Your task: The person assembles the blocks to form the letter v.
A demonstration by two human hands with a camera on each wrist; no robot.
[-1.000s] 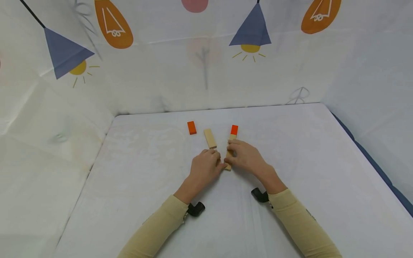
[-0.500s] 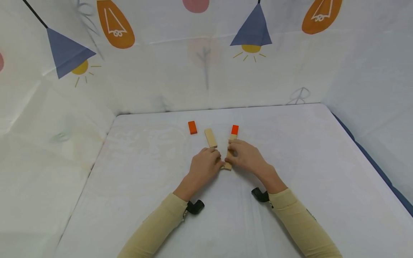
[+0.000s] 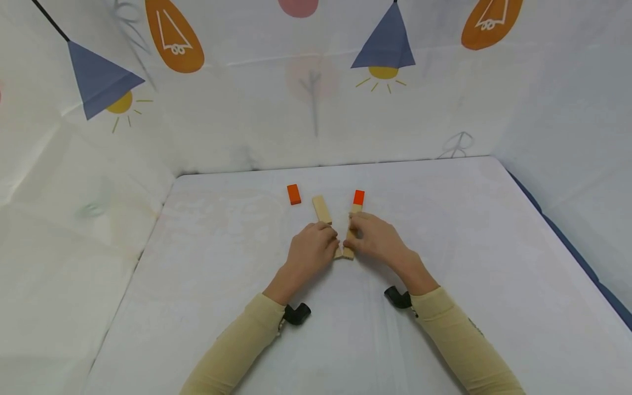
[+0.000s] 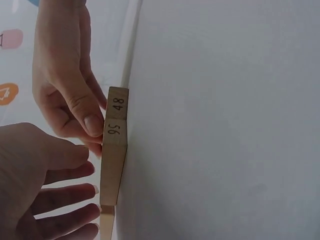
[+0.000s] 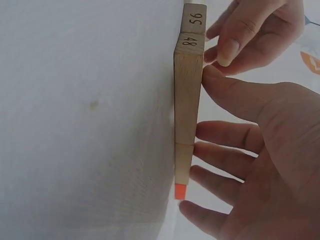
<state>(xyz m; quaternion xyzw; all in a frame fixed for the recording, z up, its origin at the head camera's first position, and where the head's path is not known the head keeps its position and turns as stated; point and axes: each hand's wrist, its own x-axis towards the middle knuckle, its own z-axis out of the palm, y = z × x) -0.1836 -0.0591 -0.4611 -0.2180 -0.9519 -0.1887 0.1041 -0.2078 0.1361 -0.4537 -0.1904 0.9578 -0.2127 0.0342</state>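
In the head view two rows of flat wooden blocks form a narrow V on the table. My left hand [image 3: 312, 241] is over the near block [image 4: 112, 172] of the left row, its loosely bent fingertips right at the top face. My right hand [image 3: 377, 236] touches the near block [image 5: 188, 95] of the right row with its thumb, while its fingers spread along the row. The near ends, printed with numbers, one reading 48, meet at a corner. Farther up lie the left row's second block [image 3: 321, 209] and the right row's second block [image 3: 356, 208], partly covered by fingers.
An orange block [image 3: 359, 197] tops the right row. Another orange block [image 3: 293, 194] lies apart, beyond the left row. The white table [image 3: 222, 263] ends at a printed cloth backdrop [image 3: 237, 109] behind and at the sides.
My left hand has drawn slightly away from the corner, its thumb leaving the right row's near end, so the left near block's end shows. My right hand stays in place.
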